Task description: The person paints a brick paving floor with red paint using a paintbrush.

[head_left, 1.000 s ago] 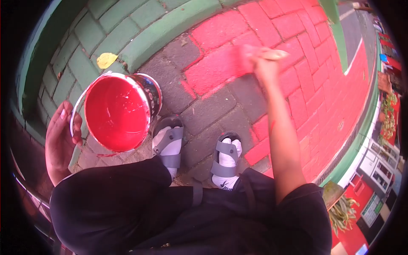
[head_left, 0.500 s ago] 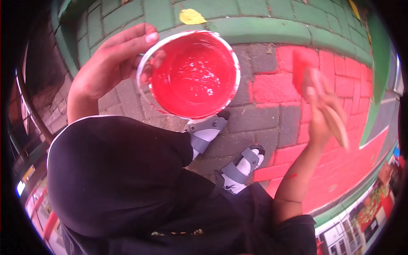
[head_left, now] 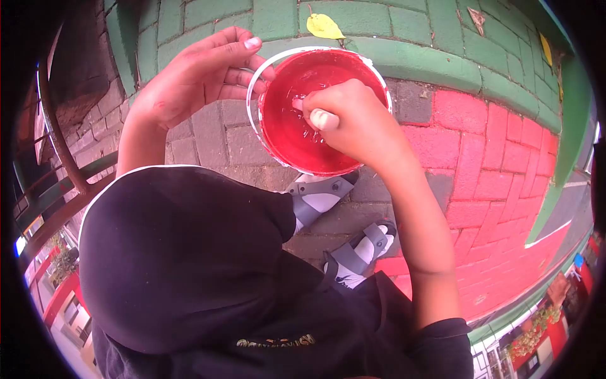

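A white-rimmed paint bucket with red paint inside is in front of me, over my sandals. My left hand is at its left side, its curled fingers hooked at the white handle, thumb extended. My right hand reaches over the bucket, closed around a paintbrush. The pale end of the brush handle points up at me; the bristles are hidden down in the bucket, below the hand.
Red-painted pavers spread to the right, beside bare grey pavers. A green curb runs along the far side, with a yellow leaf on it. My sandalled feet stand below the bucket. Metal railings are at left.
My right hand has brought the brush from above the red pavers on the right leftward into the bucket. The bucket and left hand appear slightly further right in view.
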